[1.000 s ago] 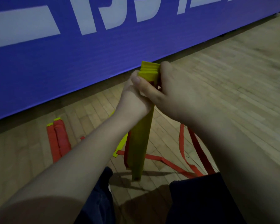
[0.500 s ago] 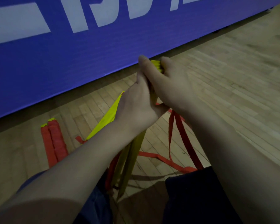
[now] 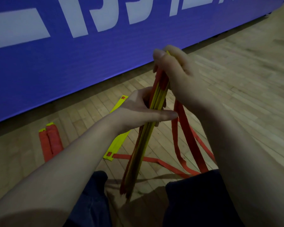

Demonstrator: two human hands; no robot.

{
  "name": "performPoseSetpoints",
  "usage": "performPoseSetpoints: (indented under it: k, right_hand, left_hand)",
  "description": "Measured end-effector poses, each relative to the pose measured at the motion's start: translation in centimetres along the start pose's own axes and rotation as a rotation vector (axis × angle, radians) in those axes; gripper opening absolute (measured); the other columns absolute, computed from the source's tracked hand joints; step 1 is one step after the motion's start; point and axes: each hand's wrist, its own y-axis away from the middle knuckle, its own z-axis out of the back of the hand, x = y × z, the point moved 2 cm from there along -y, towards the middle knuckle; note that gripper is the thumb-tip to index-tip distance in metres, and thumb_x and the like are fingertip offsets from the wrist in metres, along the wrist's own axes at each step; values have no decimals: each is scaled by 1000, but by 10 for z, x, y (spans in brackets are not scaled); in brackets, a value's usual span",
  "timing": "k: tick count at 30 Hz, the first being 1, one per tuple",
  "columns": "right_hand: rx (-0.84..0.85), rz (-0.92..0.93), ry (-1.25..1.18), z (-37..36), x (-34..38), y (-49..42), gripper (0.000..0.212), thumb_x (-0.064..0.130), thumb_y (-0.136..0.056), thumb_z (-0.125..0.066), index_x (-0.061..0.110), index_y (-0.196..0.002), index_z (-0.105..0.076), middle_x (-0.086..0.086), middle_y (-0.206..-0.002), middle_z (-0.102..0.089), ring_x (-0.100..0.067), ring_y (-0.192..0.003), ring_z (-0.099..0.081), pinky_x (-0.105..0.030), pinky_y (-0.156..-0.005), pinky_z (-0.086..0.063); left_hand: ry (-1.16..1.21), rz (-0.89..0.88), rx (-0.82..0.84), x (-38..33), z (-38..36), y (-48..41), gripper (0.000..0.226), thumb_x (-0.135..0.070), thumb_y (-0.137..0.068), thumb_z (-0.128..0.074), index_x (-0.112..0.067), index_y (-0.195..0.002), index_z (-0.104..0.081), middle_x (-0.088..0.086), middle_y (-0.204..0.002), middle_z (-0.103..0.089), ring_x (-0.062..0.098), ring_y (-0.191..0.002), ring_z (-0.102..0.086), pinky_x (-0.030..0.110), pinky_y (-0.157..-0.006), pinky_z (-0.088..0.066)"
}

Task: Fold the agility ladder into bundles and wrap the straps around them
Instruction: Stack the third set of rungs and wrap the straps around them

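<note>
A stack of yellow ladder rungs (image 3: pixel 142 145) with red strap edges stands nearly upright in front of me, its lower end near the floor between my knees. My left hand (image 3: pixel 138 110) grips the stack at its middle. My right hand (image 3: pixel 177 74) pinches its top end between thumb and fingers. Red straps (image 3: pixel 184 135) hang in loops from the top down to the floor on the right. One loose yellow rung (image 3: pixel 119 141) lies flat on the floor behind the stack, a strap running from its near end.
A finished bundle wrapped in red strap (image 3: pixel 50 143) lies on the wooden floor (image 3: pixel 236 95) at the left. A blue banner wall (image 3: pixel 72 63) with white lettering runs along the back. My dark-clothed knees (image 3: pixel 192 202) fill the bottom of the view.
My left hand slid down from the top of the stack to its middle. The loose yellow rung dropped from the raised stack and now lies flat on the floor.
</note>
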Motion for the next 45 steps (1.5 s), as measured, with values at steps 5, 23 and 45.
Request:
performPoseSetpoints:
  k: [5,23,45]
  right_hand:
    - [94,-178,-380,10,-8,-3,79,59,-93,-23,-15,-87,-48,-19,-67,-28,-33,-63,-16,-34,-52,-14]
    - [145,-158,-374,17,-25,-7,37,43,-91,-57,9,-76,-54,2,-50,-34,-14,-44,-22,-36,-48,-11]
    - [113,-148,-208,11,-21,-6,11,9,-95,-57,3,-96,-47,-9,-55,-41,-20,-43,-34,-30,-44,-20]
  left_hand:
    - [233,-45,19,-2,0,6,27,-6,-69,-76,-10,-83,-53,-7,-51,-55,9,-40,-48,20,-43,-40]
    - [536,-83,-63,1,18,1,65,-40,-46,-95,-11,-91,-59,0,-50,-48,10,-38,-43,17,-40,-35]
    - [292,-49,-331,-1,25,-3,54,-36,-60,-84,-11,-99,-55,-5,-51,-47,9,-40,-43,20,-38,-35]
